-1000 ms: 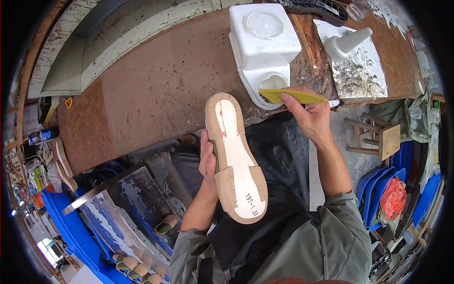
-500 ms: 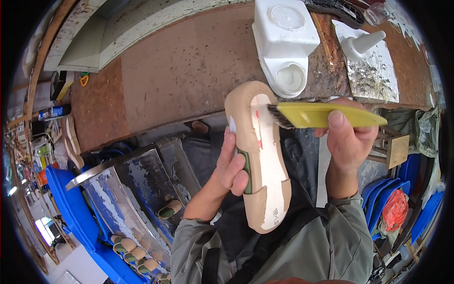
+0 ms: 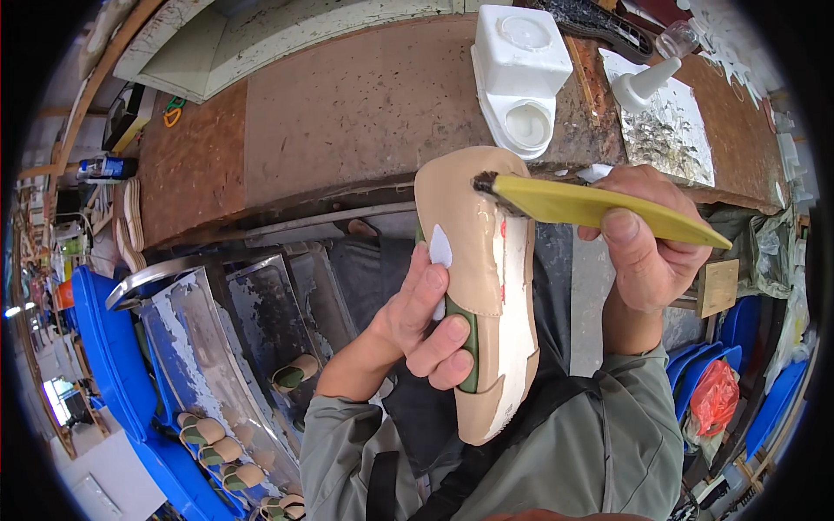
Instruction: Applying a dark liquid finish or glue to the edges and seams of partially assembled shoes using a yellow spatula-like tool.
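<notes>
My left hand [image 3: 432, 323] is closed around the side of a beige and green shoe upper [image 3: 465, 252], which has a white insole board [image 3: 519, 295] on its underside. The shoe's toe points away from me and its side is tilted up. A small white pointed piece [image 3: 440, 247] shows by my left thumb. In my right hand [image 3: 651, 234] is a brush with a flat yellow-green handle [image 3: 582, 203]. Its dark bristles [image 3: 486, 183] touch the beige edge near the toe, where a wet shine runs along the margin. Red marks show on the board.
Beyond the shoe stands a workbench [image 3: 347, 130] with a white dispenser pot [image 3: 526, 65], a white nozzle bottle [image 3: 647, 84] and a stained sheet [image 3: 669, 130]. At the left, a worn metal rack [image 3: 208, 347] carries several similar shoes [image 3: 217, 451]. Blue bins [image 3: 113, 347] flank it.
The shoe has rolled in my left hand, showing more of its beige side. The brush has moved from the white board to the beige edge near the toe, slightly left and away.
</notes>
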The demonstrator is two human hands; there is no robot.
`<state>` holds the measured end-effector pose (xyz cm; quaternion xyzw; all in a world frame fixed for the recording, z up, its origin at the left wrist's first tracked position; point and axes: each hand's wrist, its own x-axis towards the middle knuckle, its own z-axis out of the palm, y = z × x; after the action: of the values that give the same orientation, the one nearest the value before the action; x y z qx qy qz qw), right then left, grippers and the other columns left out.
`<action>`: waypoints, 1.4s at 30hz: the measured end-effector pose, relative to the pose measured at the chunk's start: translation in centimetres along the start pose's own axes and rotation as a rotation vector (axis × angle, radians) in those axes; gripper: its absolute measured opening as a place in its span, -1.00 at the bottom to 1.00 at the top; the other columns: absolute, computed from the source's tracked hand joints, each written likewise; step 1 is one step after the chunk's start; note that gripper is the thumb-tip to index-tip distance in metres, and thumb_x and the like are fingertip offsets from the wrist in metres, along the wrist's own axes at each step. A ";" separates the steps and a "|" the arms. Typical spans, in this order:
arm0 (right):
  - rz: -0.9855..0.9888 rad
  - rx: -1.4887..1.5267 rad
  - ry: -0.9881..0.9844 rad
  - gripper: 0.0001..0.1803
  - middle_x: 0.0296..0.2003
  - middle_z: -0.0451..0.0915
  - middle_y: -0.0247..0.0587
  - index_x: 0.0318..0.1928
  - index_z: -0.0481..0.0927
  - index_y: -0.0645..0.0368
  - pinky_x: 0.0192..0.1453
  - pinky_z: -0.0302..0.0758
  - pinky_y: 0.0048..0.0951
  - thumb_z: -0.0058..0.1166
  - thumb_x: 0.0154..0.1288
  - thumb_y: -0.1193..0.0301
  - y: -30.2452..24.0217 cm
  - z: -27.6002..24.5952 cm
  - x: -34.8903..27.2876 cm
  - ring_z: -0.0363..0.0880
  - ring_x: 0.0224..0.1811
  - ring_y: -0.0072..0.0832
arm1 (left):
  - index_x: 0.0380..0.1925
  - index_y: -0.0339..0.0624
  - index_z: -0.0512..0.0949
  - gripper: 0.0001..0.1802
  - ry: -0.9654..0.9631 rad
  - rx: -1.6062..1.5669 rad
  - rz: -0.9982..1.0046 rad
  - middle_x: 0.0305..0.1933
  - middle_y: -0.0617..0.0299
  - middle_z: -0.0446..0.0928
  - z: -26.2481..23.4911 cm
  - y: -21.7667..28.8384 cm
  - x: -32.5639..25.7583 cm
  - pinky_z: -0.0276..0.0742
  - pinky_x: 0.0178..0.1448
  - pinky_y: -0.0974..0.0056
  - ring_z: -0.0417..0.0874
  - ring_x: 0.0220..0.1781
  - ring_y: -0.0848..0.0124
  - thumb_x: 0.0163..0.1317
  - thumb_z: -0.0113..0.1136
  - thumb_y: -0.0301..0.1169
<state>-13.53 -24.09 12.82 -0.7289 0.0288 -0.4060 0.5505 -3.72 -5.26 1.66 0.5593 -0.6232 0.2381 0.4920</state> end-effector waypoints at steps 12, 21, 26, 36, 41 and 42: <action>-0.081 0.046 -0.033 -0.78 -0.50 0.62 -0.07 -0.37 0.62 0.36 -0.35 0.50 -0.46 0.28 -0.08 0.50 -2.2 -0.4 -1.4 0.58 -0.49 -0.38 | 0.17 -0.23 0.01 -0.30 0.095 0.173 0.260 0.14 0.00 0.11 -1.7 1.9 1.9 0.48 0.12 -0.27 0.33 0.19 -0.22 0.10 0.18 -0.50; -0.121 0.099 -0.056 -0.79 -0.53 0.61 -0.05 -0.38 0.63 0.36 -0.44 0.49 -0.46 0.27 -0.06 0.49 -2.7 -1.0 -3.3 0.58 -0.53 -0.35 | 0.14 -0.26 0.04 -0.32 0.105 0.219 0.332 0.11 0.00 0.13 -1.5 2.5 2.5 0.48 0.13 -0.26 0.37 0.14 -0.21 0.08 0.20 -0.51; -0.127 0.134 -0.087 -0.80 -0.54 0.61 -0.03 -0.38 0.62 0.35 -0.48 0.48 -0.45 0.27 -0.06 0.51 -3.0 -1.1 -3.9 0.59 -0.55 -0.34 | 0.22 -0.15 -0.03 -0.34 -0.060 0.080 0.247 0.30 -0.08 -0.04 -2.4 3.3 2.0 0.26 0.23 -0.37 0.13 0.31 -0.28 0.17 0.05 -0.48; -0.143 0.172 -0.133 -0.84 -0.56 0.57 -0.08 -0.39 0.56 0.32 -0.55 0.38 -0.44 0.15 0.08 0.45 -3.0 -2.2 -4.4 0.49 -0.64 -0.42 | 0.13 -0.25 0.02 -0.30 0.091 0.247 0.330 0.10 0.02 0.12 -0.9 3.0 2.7 0.51 0.11 -0.24 0.40 0.13 -0.17 0.06 0.22 -0.50; -0.246 -0.054 -0.009 -0.82 -0.62 0.50 -0.15 -0.33 0.53 0.31 -0.54 0.32 -0.44 -0.06 0.28 0.43 -2.0 -1.1 -2.9 0.38 -0.67 -0.50 | 0.11 -0.26 0.04 -0.33 0.073 0.260 0.331 0.10 0.00 0.14 -0.9 2.8 2.8 0.51 0.11 -0.23 0.41 0.11 -0.18 0.07 0.20 -0.52; -0.270 -0.012 -0.033 -0.82 -0.62 0.51 -0.14 -0.30 0.54 0.32 -0.53 0.33 -0.44 -0.06 0.29 0.44 -1.7 -0.9 -3.8 0.41 -0.65 -0.48 | 0.11 -0.26 0.04 -0.34 0.069 0.271 0.328 0.11 0.00 0.14 -0.7 2.7 2.9 0.51 0.11 -0.23 0.41 0.11 -0.19 0.07 0.20 -0.52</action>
<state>-17.32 -22.24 12.15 -0.7362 -0.0761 -0.4640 0.4868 -5.67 -5.33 5.17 0.5029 -0.6509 0.4158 0.3880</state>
